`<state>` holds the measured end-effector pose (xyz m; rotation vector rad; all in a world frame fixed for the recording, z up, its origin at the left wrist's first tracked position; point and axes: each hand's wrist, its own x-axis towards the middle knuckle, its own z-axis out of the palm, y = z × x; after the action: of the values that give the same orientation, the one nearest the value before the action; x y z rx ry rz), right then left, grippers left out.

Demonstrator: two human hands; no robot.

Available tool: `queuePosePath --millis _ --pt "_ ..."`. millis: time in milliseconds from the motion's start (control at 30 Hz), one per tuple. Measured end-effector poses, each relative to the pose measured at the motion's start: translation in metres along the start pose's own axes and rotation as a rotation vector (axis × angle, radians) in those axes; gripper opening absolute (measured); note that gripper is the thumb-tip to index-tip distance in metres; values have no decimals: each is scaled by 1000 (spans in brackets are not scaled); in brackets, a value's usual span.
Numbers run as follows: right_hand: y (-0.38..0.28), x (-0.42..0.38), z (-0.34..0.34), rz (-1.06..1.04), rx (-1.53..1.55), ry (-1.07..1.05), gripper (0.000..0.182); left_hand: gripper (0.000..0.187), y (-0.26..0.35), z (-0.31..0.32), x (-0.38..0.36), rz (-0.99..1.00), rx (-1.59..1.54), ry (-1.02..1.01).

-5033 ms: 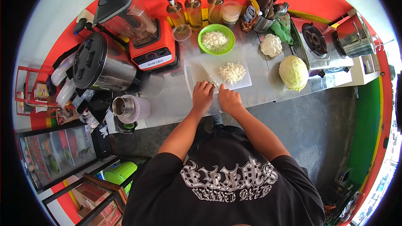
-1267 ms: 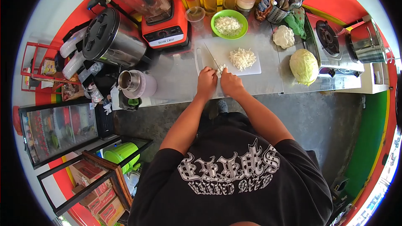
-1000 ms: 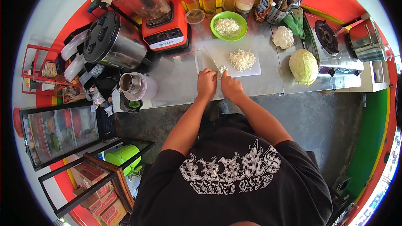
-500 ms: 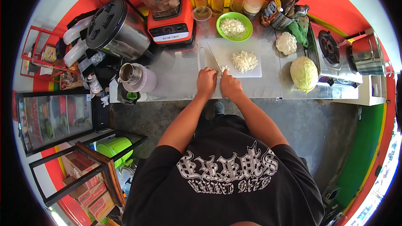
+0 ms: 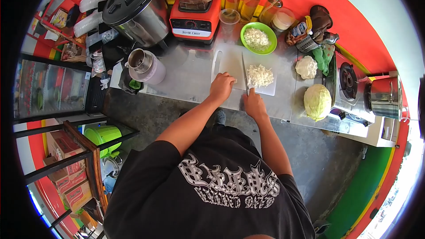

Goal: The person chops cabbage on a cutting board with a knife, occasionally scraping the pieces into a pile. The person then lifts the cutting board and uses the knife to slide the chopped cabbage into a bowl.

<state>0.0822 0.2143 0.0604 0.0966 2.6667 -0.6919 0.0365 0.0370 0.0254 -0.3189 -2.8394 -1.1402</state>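
My right hand (image 5: 254, 103) is wrapped round the handle of a knife (image 5: 244, 70), whose blade points away from me over the white cutting board (image 5: 229, 62). Right beside the blade lies a heap of shredded cabbage (image 5: 260, 76). On the board's left side, my left hand (image 5: 222, 87) has its fingers curled together, apart from the knife; a small pale bit shows at the fingertips, too small to name. Behind the board, a green bowl (image 5: 274, 40) holds more pale shreds. A whole cabbage (image 5: 317, 102) sits to the right, with a white cauliflower-like head (image 5: 306, 67) behind it.
A red blender (image 5: 193, 23) and a large steel pot (image 5: 141, 22) stand at the back left. Several oil bottles (image 5: 251, 2) line the wall. A lilac container (image 5: 152, 71) is on the left of the steel counter (image 5: 186, 77). On the right is a gas stove (image 5: 349, 84).
My left hand has drawn away leftward from the knife. My right hand has shifted right with the knife, bringing its blade up to the shreds. The whole view has tilted.
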Motion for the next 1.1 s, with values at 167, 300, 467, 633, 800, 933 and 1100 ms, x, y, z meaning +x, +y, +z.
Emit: queuePosePath --millis 167,300,467,633,800,933,1100 --pt "-16 -2 3 -21 -45 -46 34 13 6 4 6 35 48 -46" --pt "-17 -1 5 -28 -66 -88 33 13 5 5 5 36 81 -60" --pt "-17 -1 9 7 -81 -94 31 13 2 7 5 43 110 -64" --pt "-25 11 14 72 -65 -74 30 13 3 6 6 48 92 -66" --pt "-21 13 5 59 -160 -136 31 11 4 4 6 45 102 -87" --pt "-27 12 18 97 -195 -114 25 11 7 4 7 27 97 -72" --pt "-29 18 3 57 -165 -121 25 11 8 2 6 45 75 -47"
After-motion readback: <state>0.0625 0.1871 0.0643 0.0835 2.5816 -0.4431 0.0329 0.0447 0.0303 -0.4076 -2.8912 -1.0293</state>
